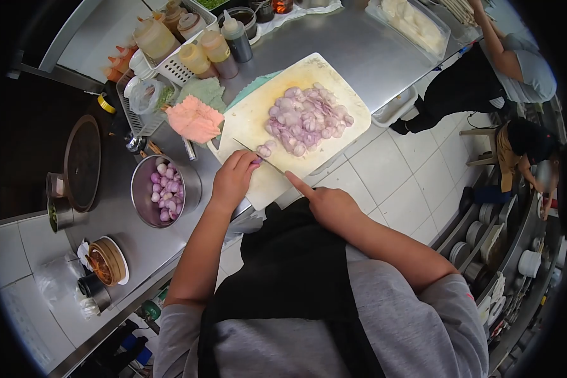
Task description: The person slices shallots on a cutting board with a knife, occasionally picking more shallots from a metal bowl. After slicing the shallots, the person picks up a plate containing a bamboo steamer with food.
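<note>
My right hand (324, 203) grips a knife (247, 147), its index finger stretched along the blade's back. The blade lies across the white cutting board (242, 123). Against the blade, my left hand (234, 178) pinches a small purple shallot (257, 160), mostly covered by the fingers. A few fresh slices (266, 148) lie just past the blade. Farther up the board spreads a heap of sliced shallots (305, 120). Left of my left hand stands a metal pot (146, 211) holding several whole peeled shallots (166, 192).
A pink cloth (195, 118) and a green cloth (203, 93) lie beside the board. Squeeze bottles (236, 39) stand behind it. A tray of pale food (412, 25) sits at the far right. A bamboo steamer (107, 259) is at lower left. Two other people (516, 66) are at right.
</note>
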`<state>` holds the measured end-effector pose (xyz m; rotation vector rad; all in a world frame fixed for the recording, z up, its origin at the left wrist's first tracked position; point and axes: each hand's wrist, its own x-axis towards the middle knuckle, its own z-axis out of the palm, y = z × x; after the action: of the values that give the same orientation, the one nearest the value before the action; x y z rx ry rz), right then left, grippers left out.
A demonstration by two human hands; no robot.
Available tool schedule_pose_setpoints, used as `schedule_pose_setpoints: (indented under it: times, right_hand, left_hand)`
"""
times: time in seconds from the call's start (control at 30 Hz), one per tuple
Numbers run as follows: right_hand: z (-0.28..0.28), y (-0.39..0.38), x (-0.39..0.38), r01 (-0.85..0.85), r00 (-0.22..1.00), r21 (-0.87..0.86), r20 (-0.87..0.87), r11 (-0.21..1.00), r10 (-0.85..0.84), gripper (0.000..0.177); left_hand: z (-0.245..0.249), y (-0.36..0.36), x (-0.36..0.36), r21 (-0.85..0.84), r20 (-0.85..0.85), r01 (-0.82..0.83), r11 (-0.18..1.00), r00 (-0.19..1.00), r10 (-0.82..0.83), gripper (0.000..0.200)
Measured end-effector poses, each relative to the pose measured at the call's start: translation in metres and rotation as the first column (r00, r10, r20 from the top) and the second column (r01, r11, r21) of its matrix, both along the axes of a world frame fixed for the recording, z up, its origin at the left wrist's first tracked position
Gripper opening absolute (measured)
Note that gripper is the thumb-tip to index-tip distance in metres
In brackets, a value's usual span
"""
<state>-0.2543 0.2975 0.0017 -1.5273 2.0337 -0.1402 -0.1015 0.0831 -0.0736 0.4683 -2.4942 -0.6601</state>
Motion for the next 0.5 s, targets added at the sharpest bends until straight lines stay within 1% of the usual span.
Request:
schedule_pose_setpoints:
  times: [0.07, 0.13, 0.2, 0.23, 0.3, 0.4, 0.43, 0.47, 0.5]
  right_hand:
    - [0.007, 0.001, -0.001, 0.001, 1.000, 0.000, 0.002, 1.000, -0.001, 0.089]
    - [0.020, 0.006, -0.002, 0.001, 1.000, 0.008, 0.002, 1.000, -0.001, 0.089]
    - [0.029, 0.014, 0.000, -0.021, 1.000, 0.160, -0.017, 0.987, 0.024, 0.089]
    - [0.022, 0.012, 0.002, -0.021, 1.000, 0.162, -0.016, 0.987, 0.024, 0.089]
    - [0.002, 0.003, 0.005, 0.006, 0.999, 0.069, -0.033, 0.998, -0.004, 0.089]
    - [-0.004, -0.007, 0.003, 0.020, 1.000, 0.008, -0.020, 1.000, -0.020, 0.085]
    - [-0.002, -0.008, 0.001, 0.017, 1.000, 0.004, -0.024, 1.000, -0.017, 0.085]
    - [0.000, -0.008, -0.003, 0.036, 0.999, 0.028, 0.022, 0.999, -0.037, 0.085]
    - [0.002, -0.007, -0.006, 0.054, 0.996, 0.056, 0.069, 0.997, -0.058, 0.084]
  left_hand:
    - [0.003, -0.001, 0.000, -0.013, -0.005, 0.008, 1.000, 1.000, -0.008, 0.022]
    - [0.003, 0.001, 0.001, 0.019, 0.013, 0.007, 1.000, 1.000, -0.007, 0.021]
    - [0.001, 0.001, 0.001, 0.019, -0.007, 0.000, 1.000, 1.000, 0.000, 0.020]
    - [0.001, 0.001, 0.001, 0.016, -0.023, 0.003, 1.000, 1.000, -0.003, 0.020]
    - [0.001, 0.002, 0.001, 0.014, -0.020, 0.011, 1.000, 1.000, -0.010, 0.021]
    - [0.003, 0.002, 0.001, 0.005, -0.034, 0.007, 1.000, 0.999, -0.007, 0.021]
    - [0.003, 0.002, 0.000, 0.006, -0.054, 0.009, 1.000, 0.999, -0.009, 0.022]
    - [0.003, 0.002, -0.002, 0.002, -0.060, 0.006, 1.000, 0.998, -0.006, 0.022]
    - [0.003, 0.003, -0.005, 0.036, -0.094, 0.013, 0.999, 0.996, -0.010, 0.022]
